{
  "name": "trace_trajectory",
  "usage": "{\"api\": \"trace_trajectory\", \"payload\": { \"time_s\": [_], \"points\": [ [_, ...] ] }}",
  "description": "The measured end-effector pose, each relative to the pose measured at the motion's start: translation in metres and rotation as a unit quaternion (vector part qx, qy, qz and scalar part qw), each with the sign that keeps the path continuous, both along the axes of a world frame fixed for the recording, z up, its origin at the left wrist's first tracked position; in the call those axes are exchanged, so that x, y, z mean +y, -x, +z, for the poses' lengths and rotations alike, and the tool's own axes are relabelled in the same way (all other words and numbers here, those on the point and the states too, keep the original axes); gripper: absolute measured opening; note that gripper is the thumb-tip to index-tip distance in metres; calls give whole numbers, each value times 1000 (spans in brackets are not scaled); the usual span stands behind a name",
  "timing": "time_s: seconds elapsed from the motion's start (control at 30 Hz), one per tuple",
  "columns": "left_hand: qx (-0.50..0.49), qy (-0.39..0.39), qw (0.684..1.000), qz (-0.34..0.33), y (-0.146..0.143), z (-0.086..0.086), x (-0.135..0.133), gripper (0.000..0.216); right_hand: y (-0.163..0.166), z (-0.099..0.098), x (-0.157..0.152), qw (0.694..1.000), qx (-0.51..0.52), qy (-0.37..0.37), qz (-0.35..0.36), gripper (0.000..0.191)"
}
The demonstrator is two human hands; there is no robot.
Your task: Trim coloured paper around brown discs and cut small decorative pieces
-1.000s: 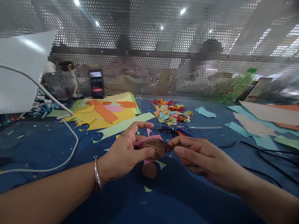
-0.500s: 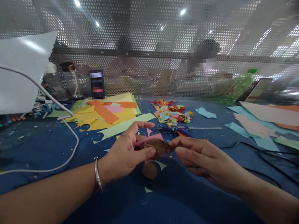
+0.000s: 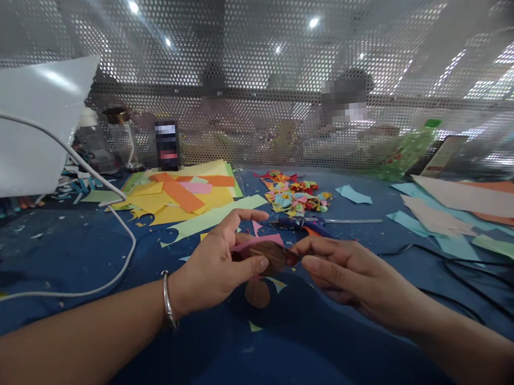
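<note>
My left hand (image 3: 220, 260) pinches a round brown disc (image 3: 273, 257) together with a strip of pink paper (image 3: 261, 240). The thumb lies on the disc's near face, and the paper shows along its upper edge. My right hand (image 3: 338, 269) closes thumb and forefinger on a small, thin dark piece at the disc's right edge. What that piece is, I cannot make out. Below the hands, a second brown disc (image 3: 256, 293) lies on the blue tabletop (image 3: 199, 363).
Yellow and orange paper sheets (image 3: 186, 192) lie ahead left, beside a heap of small coloured paper pieces (image 3: 297, 192). A blue glue gun (image 3: 301, 221) lies just beyond my hands. Black cables (image 3: 449, 260) and paper sheets (image 3: 475, 199) occupy the right, a white cable (image 3: 125, 217) the left.
The disc and pink paper have tilted slightly in my left hand, so the disc looks narrower. Both hands have otherwise stayed nearly in place.
</note>
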State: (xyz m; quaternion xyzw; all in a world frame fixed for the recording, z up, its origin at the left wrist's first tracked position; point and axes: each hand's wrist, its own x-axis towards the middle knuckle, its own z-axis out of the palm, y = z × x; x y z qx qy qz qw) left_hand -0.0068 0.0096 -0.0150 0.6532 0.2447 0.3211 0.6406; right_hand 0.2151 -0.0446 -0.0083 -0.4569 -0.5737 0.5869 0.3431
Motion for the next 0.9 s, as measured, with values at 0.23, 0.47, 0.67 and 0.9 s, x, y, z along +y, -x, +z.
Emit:
{"api": "trace_trajectory", "payload": {
  "time_s": [0.23,0.47,0.67,0.9],
  "points": [
    [-23,16,999,-15,0,-2,0,52,0,1,-1,1000,15,13,-8,43],
    [-6,5,1000,-15,-1,4,-3,50,0,4,-1,1000,9,10,6,42],
    [-25,16,999,-26,1,1,-1,51,-1,1,-1,999,32,24,12,41],
    [-30,15,999,-36,0,1,-1,48,-1,2,0,999,37,29,13,40]
  ]
}}
